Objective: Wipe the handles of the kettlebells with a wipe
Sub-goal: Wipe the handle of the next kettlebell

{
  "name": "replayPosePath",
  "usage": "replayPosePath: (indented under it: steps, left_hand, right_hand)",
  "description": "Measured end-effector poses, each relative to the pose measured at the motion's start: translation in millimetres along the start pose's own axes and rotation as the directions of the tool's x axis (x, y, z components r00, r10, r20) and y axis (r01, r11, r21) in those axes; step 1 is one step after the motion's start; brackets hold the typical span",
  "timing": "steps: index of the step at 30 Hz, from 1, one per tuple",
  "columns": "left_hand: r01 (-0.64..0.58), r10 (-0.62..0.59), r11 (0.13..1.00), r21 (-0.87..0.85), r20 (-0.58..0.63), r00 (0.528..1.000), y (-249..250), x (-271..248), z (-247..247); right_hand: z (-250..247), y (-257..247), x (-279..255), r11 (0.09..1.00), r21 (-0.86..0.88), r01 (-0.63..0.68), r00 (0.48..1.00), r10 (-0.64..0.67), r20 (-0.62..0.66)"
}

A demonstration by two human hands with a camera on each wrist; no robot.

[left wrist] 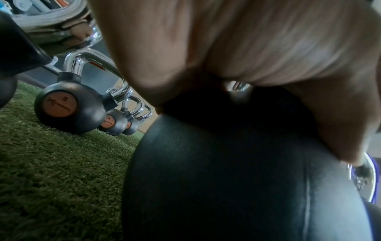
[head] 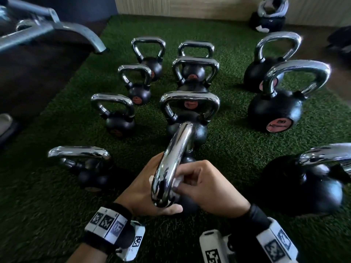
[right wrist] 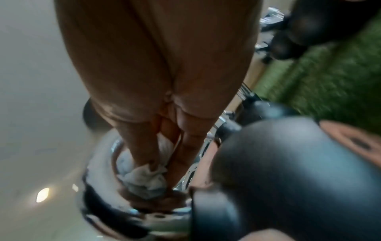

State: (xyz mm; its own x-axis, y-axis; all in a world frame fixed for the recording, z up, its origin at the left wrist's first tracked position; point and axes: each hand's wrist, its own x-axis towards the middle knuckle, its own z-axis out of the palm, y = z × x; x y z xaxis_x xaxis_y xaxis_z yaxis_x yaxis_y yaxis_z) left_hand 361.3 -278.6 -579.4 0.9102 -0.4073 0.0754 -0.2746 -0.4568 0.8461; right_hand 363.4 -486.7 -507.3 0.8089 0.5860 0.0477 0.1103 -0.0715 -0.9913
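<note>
Left hand (head: 144, 188) grips chrome handle (head: 171, 164); right hand (head: 207, 185) pinches white wipe (right wrist: 144, 177).

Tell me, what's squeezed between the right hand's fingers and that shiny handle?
A crumpled white wipe. The right hand pinches it against the inside of the handle; the right wrist view shows it best, the head view only a sliver.

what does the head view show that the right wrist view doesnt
Only the head view shows the left hand holding the near end of the chrome handle, both wrist bands, and the rows of other kettlebells on the green turf.

Only the right wrist view shows the crumpled white wipe up close, pinched by the fingertips against the inside of the handle.

Both show the right hand with the wipe at that handle, the kettlebell's black body and the turf.
</note>
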Motion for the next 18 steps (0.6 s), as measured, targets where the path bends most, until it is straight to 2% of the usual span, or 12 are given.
replayPosePath:
  steps: [2,4,6,7,9,11,13,15,18]
  left_hand:
    - [-0.044,0.044,0.999,0.0,0.004,0.999,4.8,2.2,-1.6]
    - [-0.112,0.113,0.993,0.034,-0.014,0.994,9.7,2.4,-2.8]
    - [-0.145,0.148,0.988,0.051,-0.08,0.986,9.8,-1.0,-3.0]
    - [-0.142,0.145,0.989,0.037,-0.101,0.984,8.2,-3.1,-2.4]
    - [-0.142,0.143,0.99,0.014,-0.114,0.983,4.1,-4.7,-1.6]
    - [-0.164,0.168,0.985,0.044,-0.095,0.981,4.4,-3.0,-1.8]
    - [-0.176,0.181,0.983,0.056,-0.094,0.979,4.8,-2.9,-1.3]
    - [-0.16,0.165,0.986,0.05,-0.123,0.979,4.8,-5.3,-0.9]
    - [-0.121,0.128,0.991,0.059,-0.125,0.984,4.3,-6.6,-0.9]
  right_hand:
    - [5.9,2.6,-2.2,0.952,0.306,-0.02,0.997,0.04,-0.061]
    - [12.0,-0.8,-0.4,0.793,0.608,-0.04,0.993,0.101,-0.066]
    - [12.1,-4.6,6.1,0.605,0.796,-0.026,0.983,0.161,-0.09]
    - [10.9,-5.5,10.0,0.54,0.842,-0.017,0.975,0.197,-0.107]
    - [10.8,-3.6,14.1,0.481,0.876,-0.039,0.969,0.233,-0.085]
    - [13.6,1.5,11.9,0.462,0.881,-0.104,0.969,0.246,-0.015]
    - [14.9,2.6,9.8,0.458,0.88,-0.124,0.965,0.264,-0.001]
    - [9.6,0.3,16.4,0.453,0.889,-0.067,0.96,0.273,-0.066]
    - [0.4,1.0,33.5,0.475,0.875,0.1,0.926,0.276,-0.256]
